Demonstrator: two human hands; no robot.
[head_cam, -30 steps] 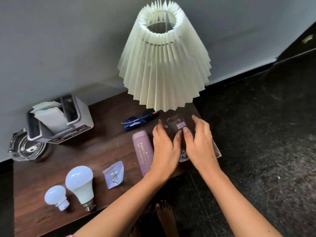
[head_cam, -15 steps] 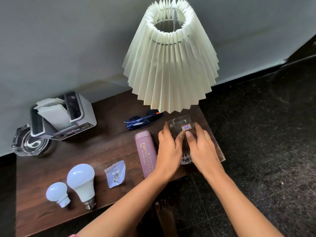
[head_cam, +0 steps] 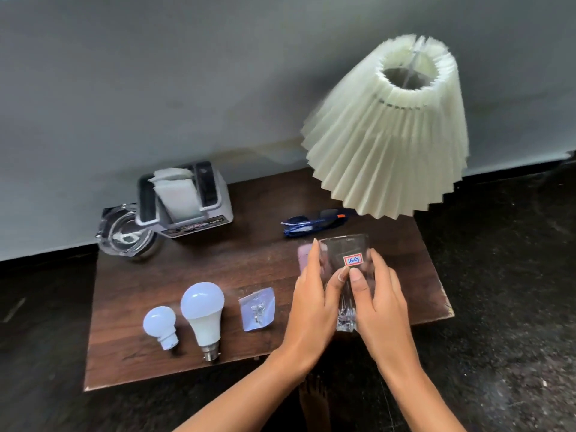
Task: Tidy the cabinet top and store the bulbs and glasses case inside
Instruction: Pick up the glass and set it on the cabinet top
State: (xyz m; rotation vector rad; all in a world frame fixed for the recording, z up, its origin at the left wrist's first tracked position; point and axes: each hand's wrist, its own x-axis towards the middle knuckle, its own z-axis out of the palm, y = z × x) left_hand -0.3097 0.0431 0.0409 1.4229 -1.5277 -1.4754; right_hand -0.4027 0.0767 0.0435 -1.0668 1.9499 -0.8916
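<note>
My left hand (head_cam: 314,302) and my right hand (head_cam: 380,302) both grip a clear drinking glass (head_cam: 344,260) with a small red-edged sticker, held just above the dark wooden cabinet top (head_cam: 199,269). A pink glasses case (head_cam: 304,255) lies behind my left hand, mostly hidden. Two white bulbs lie near the front left: a small bulb (head_cam: 159,325) and a larger bulb (head_cam: 203,311). A small clear packet (head_cam: 258,308) with a metal hook lies between the bulbs and my hands.
A pleated cream lamp shade (head_cam: 389,135) hangs over the right back corner. A grey tissue holder (head_cam: 184,202) and a glass ashtray (head_cam: 124,235) stand at the back left. Blue sunglasses (head_cam: 308,221) lie under the shade. Dark floor surrounds the cabinet.
Both hands have closed on the glass and lifted it slightly off the cabinet top. My head has turned left, so the lamp and cabinet sit further right in view.
</note>
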